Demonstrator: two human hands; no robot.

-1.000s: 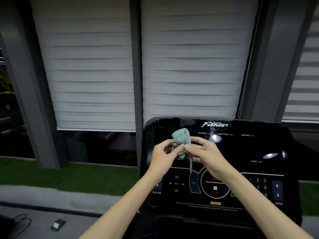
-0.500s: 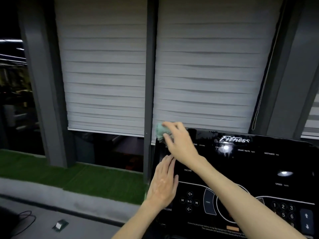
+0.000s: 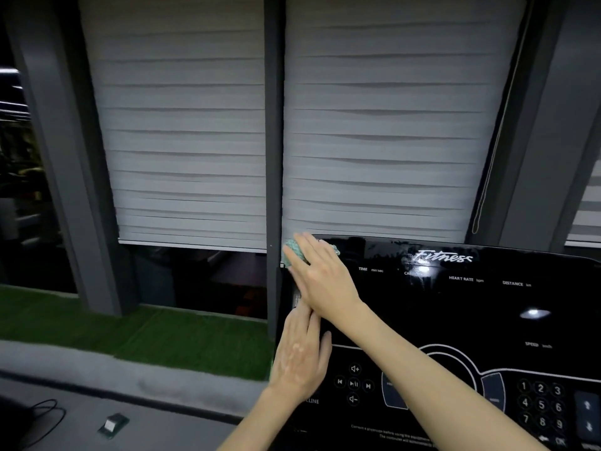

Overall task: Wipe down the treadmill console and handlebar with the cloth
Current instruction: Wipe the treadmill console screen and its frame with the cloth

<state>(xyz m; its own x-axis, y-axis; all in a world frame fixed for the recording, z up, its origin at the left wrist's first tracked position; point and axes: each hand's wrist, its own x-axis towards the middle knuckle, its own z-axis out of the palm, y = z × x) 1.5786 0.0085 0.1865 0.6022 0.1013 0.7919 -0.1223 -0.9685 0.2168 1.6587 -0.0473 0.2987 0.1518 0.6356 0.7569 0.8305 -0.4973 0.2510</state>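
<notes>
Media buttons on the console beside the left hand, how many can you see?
5: volume up on top, previous, play/pause and next in a row, volume down below. The left hand may hide others.

1. The cloth (image 3: 290, 252) is small, teal-green and bunched into a wad. It sits near the centre of the frame on the upper left corner of the console, pressed there under the straight fingers of the right hand (image 3: 322, 278). Only its left edge and a scrap at the right show.
2. The console (image 3: 455, 314) is a glossy black panel filling the lower right of the frame. It carries a white "Fitness" logo, the labels TIME, HEART RATE, DISTANCE and SPEED, media keys and a number pad.
</notes>
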